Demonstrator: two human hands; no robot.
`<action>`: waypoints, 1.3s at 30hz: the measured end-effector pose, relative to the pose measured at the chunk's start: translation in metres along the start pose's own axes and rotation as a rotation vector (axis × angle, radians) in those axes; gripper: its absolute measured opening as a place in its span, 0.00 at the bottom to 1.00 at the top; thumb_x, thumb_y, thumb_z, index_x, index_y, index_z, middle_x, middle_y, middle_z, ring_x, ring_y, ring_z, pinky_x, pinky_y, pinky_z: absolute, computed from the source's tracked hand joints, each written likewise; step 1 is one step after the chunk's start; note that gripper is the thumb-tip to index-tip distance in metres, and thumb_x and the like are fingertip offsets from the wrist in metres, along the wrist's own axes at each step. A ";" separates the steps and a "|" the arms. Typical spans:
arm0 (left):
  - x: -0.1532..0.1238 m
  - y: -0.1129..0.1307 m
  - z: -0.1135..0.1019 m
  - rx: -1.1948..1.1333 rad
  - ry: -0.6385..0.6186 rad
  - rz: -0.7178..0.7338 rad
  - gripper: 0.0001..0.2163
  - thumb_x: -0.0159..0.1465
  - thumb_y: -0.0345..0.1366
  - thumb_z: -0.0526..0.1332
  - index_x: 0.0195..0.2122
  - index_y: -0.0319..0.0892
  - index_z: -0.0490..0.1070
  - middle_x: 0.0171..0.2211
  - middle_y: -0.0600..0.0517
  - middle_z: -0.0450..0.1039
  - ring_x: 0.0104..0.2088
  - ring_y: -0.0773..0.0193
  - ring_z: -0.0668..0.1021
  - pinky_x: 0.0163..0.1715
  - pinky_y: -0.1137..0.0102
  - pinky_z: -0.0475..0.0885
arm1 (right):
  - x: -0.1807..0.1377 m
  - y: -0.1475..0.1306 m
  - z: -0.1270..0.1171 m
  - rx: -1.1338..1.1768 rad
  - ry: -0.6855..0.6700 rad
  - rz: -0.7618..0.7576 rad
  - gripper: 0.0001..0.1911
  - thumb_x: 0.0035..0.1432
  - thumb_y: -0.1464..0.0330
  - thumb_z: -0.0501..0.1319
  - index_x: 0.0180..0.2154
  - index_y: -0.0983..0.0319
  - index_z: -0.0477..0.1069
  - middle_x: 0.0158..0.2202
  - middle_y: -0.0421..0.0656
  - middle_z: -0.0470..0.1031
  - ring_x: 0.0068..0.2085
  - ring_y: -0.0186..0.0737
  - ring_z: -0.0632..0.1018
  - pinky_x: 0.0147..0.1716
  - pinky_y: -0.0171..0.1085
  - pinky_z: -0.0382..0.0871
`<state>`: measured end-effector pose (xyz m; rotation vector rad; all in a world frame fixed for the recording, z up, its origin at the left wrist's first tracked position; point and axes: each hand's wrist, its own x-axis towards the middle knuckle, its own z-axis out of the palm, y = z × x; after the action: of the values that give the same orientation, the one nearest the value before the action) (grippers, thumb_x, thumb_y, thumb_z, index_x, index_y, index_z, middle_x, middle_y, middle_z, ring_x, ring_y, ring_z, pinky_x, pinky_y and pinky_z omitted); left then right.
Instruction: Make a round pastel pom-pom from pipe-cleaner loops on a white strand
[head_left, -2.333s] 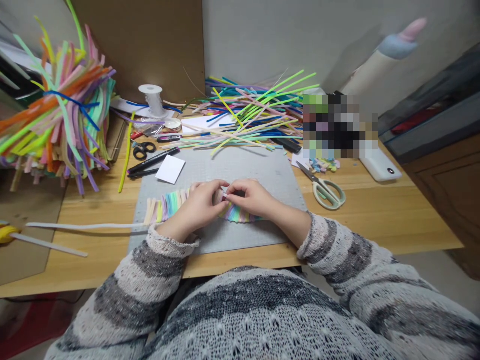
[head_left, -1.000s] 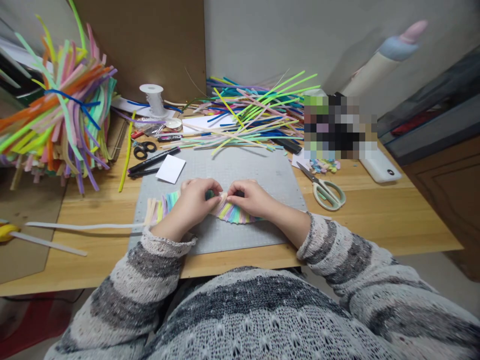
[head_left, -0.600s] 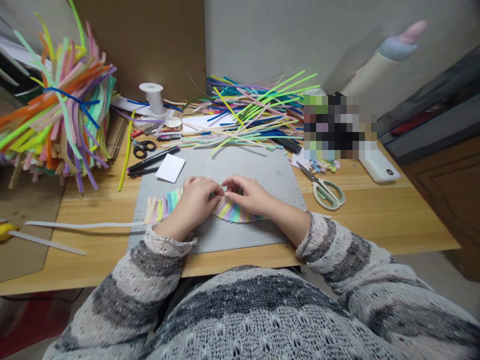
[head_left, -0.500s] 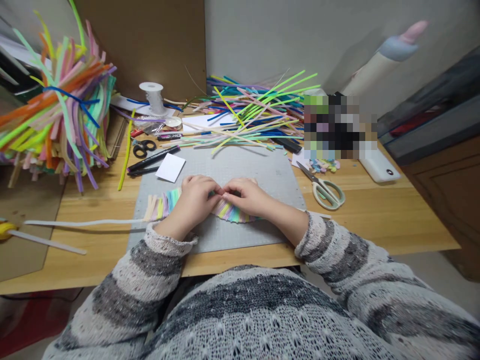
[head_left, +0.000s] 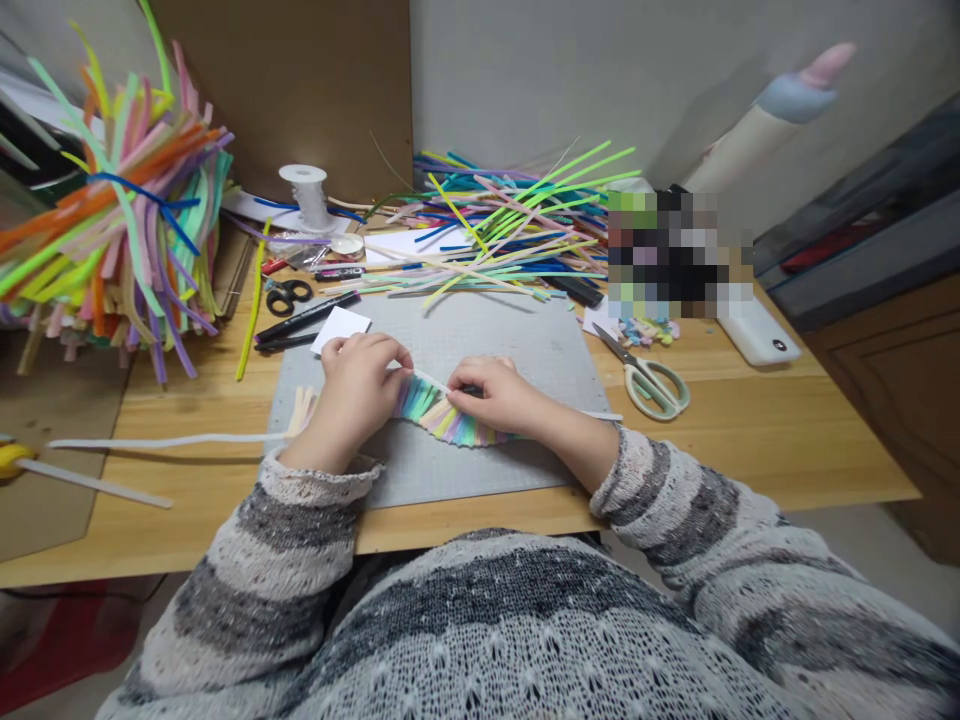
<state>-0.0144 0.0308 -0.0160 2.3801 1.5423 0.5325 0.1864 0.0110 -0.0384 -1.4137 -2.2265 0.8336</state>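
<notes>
A row of short pastel strips (head_left: 442, 418) lies on the grey cutting mat (head_left: 495, 340), joined along a white strand (head_left: 431, 377). My left hand (head_left: 351, 392) is closed, pinching the white strand and holding it up to the left. My right hand (head_left: 501, 392) is closed, with its fingers pressing the pastel strips down near their top edge. More strip ends (head_left: 303, 408) show left of my left wrist.
A pile of coloured pipe cleaners (head_left: 510, 225) lies behind the mat, a big bundle (head_left: 112, 230) at left. Green scissors (head_left: 649, 378), black scissors (head_left: 286, 295), markers (head_left: 304, 320), a white card (head_left: 339, 326), a thread spool (head_left: 307, 195) and a white box (head_left: 757, 335) lie around.
My left hand has moved left and up, away from the right hand, drawing the white strand out. More of the pastel strips now show between the hands.
</notes>
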 end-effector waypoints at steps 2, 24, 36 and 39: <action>0.001 -0.001 -0.002 -0.011 0.007 0.009 0.03 0.59 0.32 0.57 0.31 0.44 0.70 0.38 0.50 0.75 0.46 0.53 0.72 0.49 0.55 0.54 | 0.000 -0.001 0.000 -0.004 -0.001 0.004 0.05 0.56 0.69 0.59 0.31 0.61 0.74 0.36 0.41 0.77 0.42 0.39 0.73 0.44 0.40 0.53; -0.002 0.017 0.015 -0.116 -0.274 -0.003 0.10 0.57 0.41 0.61 0.34 0.40 0.71 0.35 0.48 0.73 0.40 0.55 0.72 0.44 0.59 0.61 | -0.004 -0.001 0.007 0.365 0.055 0.036 0.05 0.56 0.68 0.57 0.31 0.63 0.68 0.27 0.38 0.69 0.29 0.32 0.68 0.30 0.33 0.61; -0.001 0.006 0.005 -0.320 -0.308 -0.092 0.09 0.55 0.40 0.61 0.35 0.40 0.70 0.26 0.53 0.71 0.26 0.65 0.70 0.27 0.71 0.61 | -0.005 -0.002 0.008 0.374 0.056 0.021 0.08 0.51 0.75 0.55 0.34 0.64 0.70 0.26 0.37 0.68 0.26 0.30 0.66 0.27 0.30 0.59; -0.001 0.005 0.004 -0.339 -0.303 -0.082 0.10 0.55 0.40 0.61 0.35 0.41 0.70 0.27 0.53 0.71 0.27 0.64 0.71 0.27 0.71 0.61 | -0.004 -0.002 0.008 0.367 0.041 0.027 0.13 0.50 0.77 0.54 0.39 0.65 0.72 0.25 0.36 0.68 0.26 0.30 0.66 0.28 0.30 0.59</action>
<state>-0.0089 0.0276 -0.0179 2.0236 1.2939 0.3605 0.1815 0.0042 -0.0433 -1.2725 -1.9038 1.1419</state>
